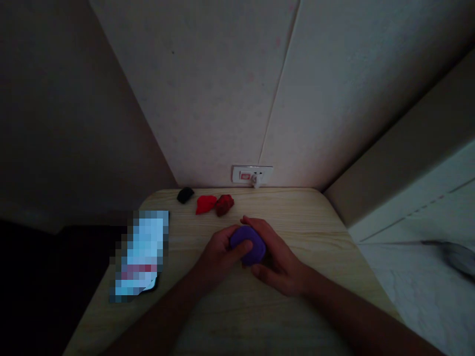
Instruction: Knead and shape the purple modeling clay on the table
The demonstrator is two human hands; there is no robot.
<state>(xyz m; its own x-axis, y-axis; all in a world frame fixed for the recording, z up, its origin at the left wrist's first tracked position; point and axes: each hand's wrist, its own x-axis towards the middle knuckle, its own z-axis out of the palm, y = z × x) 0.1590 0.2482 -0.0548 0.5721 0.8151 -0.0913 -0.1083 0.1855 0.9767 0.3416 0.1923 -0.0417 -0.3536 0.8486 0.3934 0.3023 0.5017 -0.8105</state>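
A purple object (248, 244), smooth and rounded like a small case or lid, is between my two hands over the wooden table. My left hand (221, 253) grips its left side, thumb laid across the top face. Around the right side curls my right hand (279, 264), fingers along the far edge and thumb near the lower edge. Beneath the purple object, a small yellowish bit shows, too dim to name. The palms hide the object's underside.
Along the table's (315, 217) back edge lie a black piece (185, 195), a bright red packet-like piece (206, 203) and a dark red crumpled piece (224, 204). A phone with a blurred screen (144, 252) rests at left. Behind is a wall socket (252, 174) with a plug.
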